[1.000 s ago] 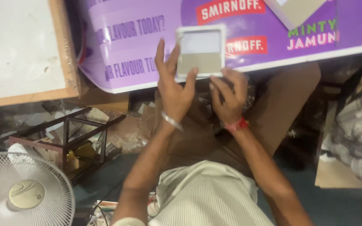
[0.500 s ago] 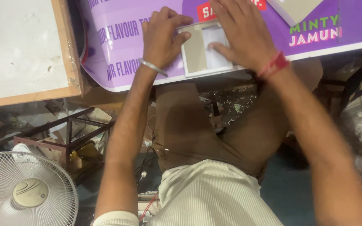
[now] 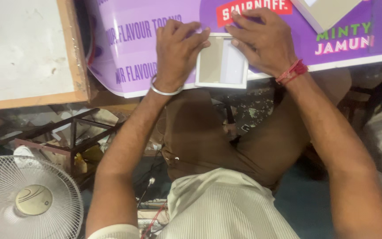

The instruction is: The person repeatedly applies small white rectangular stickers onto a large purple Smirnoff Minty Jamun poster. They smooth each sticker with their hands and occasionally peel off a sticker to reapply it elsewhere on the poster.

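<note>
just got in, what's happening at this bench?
A seated person has both hands on a small white-framed square panel lying at the near edge of a purple printed sheet. The left hand lies flat along the panel's left side, the right hand across its top right. A second pale panel lies further back. A white fan stands at lower left.

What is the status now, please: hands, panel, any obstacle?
Left hand flat on the purple board, fingertips at the panel's left edge. Right hand pressing the white panel from above. Panel lies flat at the board's near edge. Nothing on it but the hands.
</note>
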